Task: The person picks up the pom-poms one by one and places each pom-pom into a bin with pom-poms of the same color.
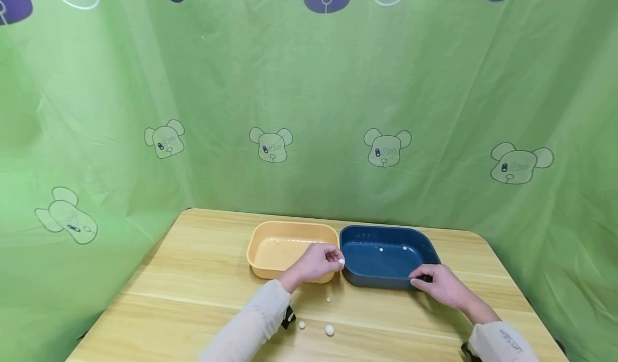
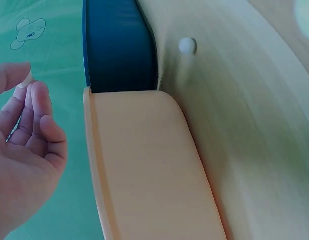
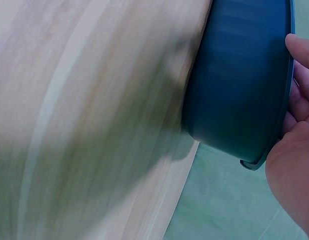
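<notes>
My left hand (image 1: 316, 263) pinches a small white ball (image 1: 341, 261) between thumb and fingertips, above where the two containers meet. In the left wrist view the same ball (image 2: 27, 80) shows partly between the fingertips. At the near right corner of the dark blue container (image 1: 379, 281), my right hand (image 1: 443, 285) grips the rim. The right wrist view has its thumb (image 3: 300, 49) on the rim, with the other fingers partly hidden behind the wall. Two tiny white balls, one left (image 1: 381, 249) and one right (image 1: 404, 248), lie inside the blue container.
Left of the blue container stands a light orange container (image 1: 256, 271), with a small pale thing (image 1: 277, 241) in it. On the wooden table (image 1: 193, 276) in front lie a large white ball (image 1: 330, 330), a smaller one (image 1: 302, 325) and a tiny one (image 1: 328, 300). A green curtain (image 1: 314, 190) hangs behind.
</notes>
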`<action>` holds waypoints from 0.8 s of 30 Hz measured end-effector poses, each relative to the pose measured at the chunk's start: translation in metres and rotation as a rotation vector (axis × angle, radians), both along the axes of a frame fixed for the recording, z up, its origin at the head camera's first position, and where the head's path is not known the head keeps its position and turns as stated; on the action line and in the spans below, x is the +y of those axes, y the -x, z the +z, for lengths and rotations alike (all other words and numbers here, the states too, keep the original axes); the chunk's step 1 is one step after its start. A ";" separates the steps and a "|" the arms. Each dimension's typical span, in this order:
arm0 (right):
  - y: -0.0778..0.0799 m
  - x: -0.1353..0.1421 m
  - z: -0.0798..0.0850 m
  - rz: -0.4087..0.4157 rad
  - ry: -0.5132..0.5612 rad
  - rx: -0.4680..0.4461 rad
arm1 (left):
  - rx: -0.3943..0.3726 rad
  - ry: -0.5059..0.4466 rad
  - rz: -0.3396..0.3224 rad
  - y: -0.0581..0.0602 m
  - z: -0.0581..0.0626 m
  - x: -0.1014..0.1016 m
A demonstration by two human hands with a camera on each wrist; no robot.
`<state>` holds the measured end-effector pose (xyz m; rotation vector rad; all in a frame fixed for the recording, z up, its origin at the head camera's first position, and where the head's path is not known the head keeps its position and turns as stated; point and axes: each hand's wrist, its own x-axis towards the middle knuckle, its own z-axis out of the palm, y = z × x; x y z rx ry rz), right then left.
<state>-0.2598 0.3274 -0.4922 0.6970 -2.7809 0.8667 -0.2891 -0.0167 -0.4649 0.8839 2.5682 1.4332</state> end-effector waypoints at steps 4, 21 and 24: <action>0.000 0.000 0.000 0.004 0.000 0.002 | -0.014 -0.016 0.000 0.002 -0.001 0.006; 0.000 0.001 0.002 0.001 -0.006 -0.002 | -0.054 -0.047 0.004 0.014 -0.009 0.023; 0.001 0.000 0.001 0.002 -0.005 -0.018 | -0.062 -0.061 0.007 0.016 -0.009 0.026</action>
